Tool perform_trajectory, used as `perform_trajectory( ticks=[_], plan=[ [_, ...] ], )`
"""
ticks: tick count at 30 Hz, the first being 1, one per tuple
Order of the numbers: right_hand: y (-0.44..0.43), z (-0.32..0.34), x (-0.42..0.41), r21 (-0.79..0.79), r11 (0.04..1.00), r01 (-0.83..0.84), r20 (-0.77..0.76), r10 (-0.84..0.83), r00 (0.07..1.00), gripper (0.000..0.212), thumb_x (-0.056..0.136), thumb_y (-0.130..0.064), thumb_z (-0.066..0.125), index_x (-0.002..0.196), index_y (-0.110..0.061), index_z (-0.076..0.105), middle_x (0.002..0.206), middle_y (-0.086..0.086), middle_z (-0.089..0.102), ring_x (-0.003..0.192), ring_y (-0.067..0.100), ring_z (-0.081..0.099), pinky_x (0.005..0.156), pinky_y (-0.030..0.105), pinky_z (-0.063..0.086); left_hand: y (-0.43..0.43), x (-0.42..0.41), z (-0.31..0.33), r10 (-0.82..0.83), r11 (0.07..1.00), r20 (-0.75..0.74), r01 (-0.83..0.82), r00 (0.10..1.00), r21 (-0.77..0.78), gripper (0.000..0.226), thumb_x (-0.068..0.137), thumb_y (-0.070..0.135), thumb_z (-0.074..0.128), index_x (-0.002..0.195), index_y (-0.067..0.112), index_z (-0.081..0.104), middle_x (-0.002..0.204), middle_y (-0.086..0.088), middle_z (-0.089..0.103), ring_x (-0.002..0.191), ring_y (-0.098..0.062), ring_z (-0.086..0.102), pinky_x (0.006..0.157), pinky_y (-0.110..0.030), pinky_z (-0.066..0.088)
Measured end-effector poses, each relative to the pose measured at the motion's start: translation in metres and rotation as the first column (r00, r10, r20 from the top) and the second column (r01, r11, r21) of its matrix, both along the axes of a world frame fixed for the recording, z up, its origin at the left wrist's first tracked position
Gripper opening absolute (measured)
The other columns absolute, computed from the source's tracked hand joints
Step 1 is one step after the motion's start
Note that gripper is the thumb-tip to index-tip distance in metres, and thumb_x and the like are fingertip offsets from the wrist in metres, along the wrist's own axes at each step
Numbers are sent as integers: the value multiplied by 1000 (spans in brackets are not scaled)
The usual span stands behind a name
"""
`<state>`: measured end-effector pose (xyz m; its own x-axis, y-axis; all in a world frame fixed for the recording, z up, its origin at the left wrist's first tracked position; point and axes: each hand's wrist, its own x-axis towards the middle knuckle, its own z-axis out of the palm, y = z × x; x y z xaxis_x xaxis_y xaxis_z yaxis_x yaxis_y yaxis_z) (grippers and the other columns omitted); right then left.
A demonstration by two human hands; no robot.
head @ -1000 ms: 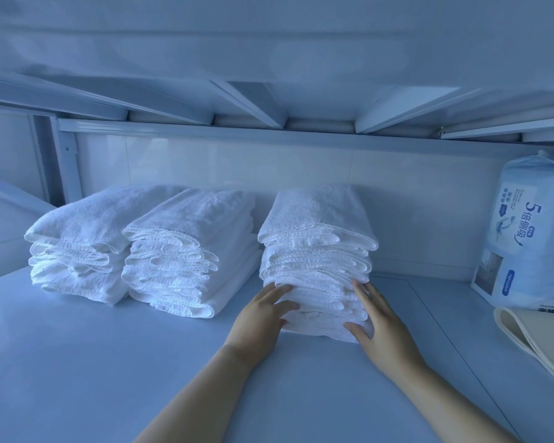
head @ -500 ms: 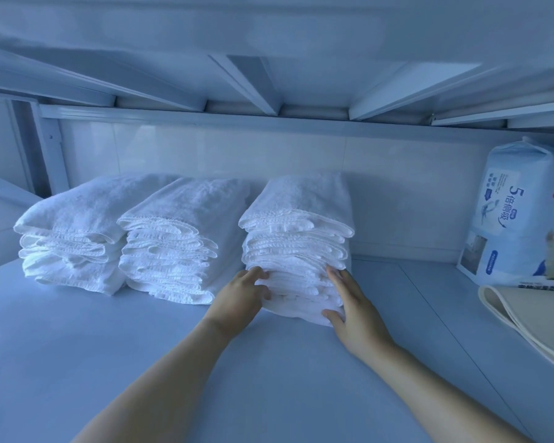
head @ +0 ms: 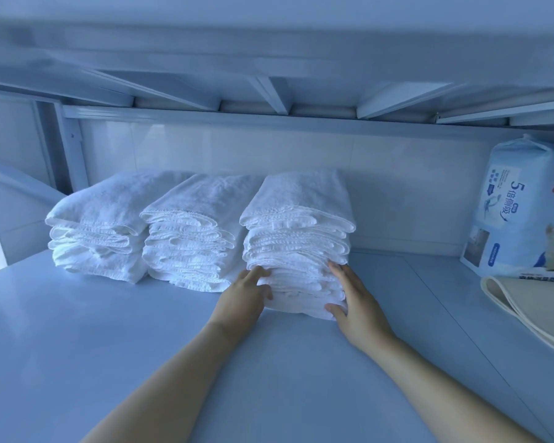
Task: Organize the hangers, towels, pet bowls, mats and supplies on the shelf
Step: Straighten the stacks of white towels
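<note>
Three stacks of folded white towels stand in a row at the back of the shelf (head: 77, 330). The left stack (head: 100, 228) and the middle stack (head: 192, 244) touch each other. Both of my hands are on the lower front of the right stack (head: 298, 231). My left hand (head: 242, 298) presses its left front corner with fingers nearly straight. My right hand (head: 357, 302) lies flat against its right front corner, thumb at the bottom edge. The right stack sits close beside the middle one.
A pack of pet pads (head: 525, 215) printed in blue stands at the back right. In front of it lies a beige folded mat (head: 538, 308). The underside of the shelf above (head: 269, 59) hangs low over the towels. A tiled wall (head: 397, 187) closes the back.
Both hands have pushed the right towel stack leftward and back, closer to the middle stack. The fingers have shifted onto its front corners.
</note>
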<state>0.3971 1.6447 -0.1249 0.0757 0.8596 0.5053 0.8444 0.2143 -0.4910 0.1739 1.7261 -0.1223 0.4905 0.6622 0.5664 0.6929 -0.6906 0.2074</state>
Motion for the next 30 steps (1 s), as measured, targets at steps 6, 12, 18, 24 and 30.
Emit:
perform_trajectory(
  ticks=[6,12,18,24,30],
  plan=[
    [7,3,-1,-21,1000,5,-15,-5,1000,78,86,-7,62,145,-36,21,154,-14,19,130,15,42,97,31,45,-8,3,3,97,995,-92,-96,991,12,26,82,6,51,102,19,62,140,7,37,123,-18,41,67,-26,34],
    [4,4,-2,-34,998,-59,5,59,998,82,88,-17,62,145,-43,8,156,-17,3,138,3,24,103,27,39,-5,-1,3,85,979,-101,-65,991,192,62,54,-1,76,104,30,57,124,1,49,111,-23,54,40,-25,41],
    [-3,8,-4,92,995,44,-16,-43,999,95,77,-23,74,147,-29,10,155,-5,0,139,8,22,97,23,37,-4,6,6,60,950,-197,5,979,312,105,53,0,76,142,33,31,150,-1,27,135,-29,37,87,-32,51],
    [0,10,-6,-12,1000,19,105,-18,994,111,76,-26,75,138,-48,-14,150,-22,-21,140,12,25,90,26,46,6,7,3,64,939,-237,21,969,343,104,54,5,79,142,34,30,153,1,22,139,-24,26,93,-31,46],
    [16,9,-9,-44,997,67,137,-61,989,102,80,-24,72,144,-44,-5,145,-26,-27,139,10,29,84,17,38,18,6,5,20,971,-208,30,978,236,105,60,-13,63,142,41,24,157,5,6,142,-22,12,80,-24,51]
  ],
)
